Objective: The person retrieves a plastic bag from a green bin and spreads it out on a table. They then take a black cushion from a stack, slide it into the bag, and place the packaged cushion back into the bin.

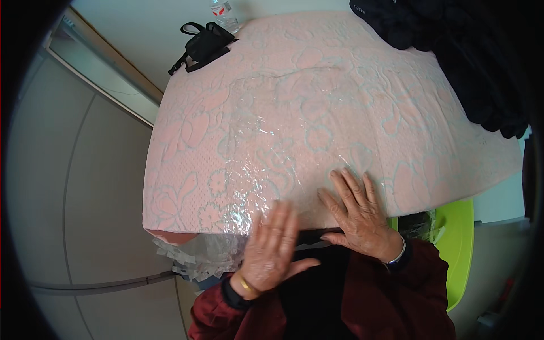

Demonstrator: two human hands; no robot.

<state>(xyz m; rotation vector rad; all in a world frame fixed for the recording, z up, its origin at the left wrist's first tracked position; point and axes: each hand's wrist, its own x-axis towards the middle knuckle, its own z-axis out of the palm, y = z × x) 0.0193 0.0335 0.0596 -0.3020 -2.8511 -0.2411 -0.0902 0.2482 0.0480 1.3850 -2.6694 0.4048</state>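
The pink flowered cloth [317,107] under clear plastic film [266,147] covered the whole surface, stretching up and away from both hands toward the far edge. The right hand [357,212] lay flat on it, fingers spread, nearer; the left hand [272,249] hung open at the near edge, holding nothing.

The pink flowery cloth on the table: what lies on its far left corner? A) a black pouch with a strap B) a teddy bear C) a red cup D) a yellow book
A: a black pouch with a strap rests on the far left corner of the pink flowery cloth, next to a clear plastic bottle.
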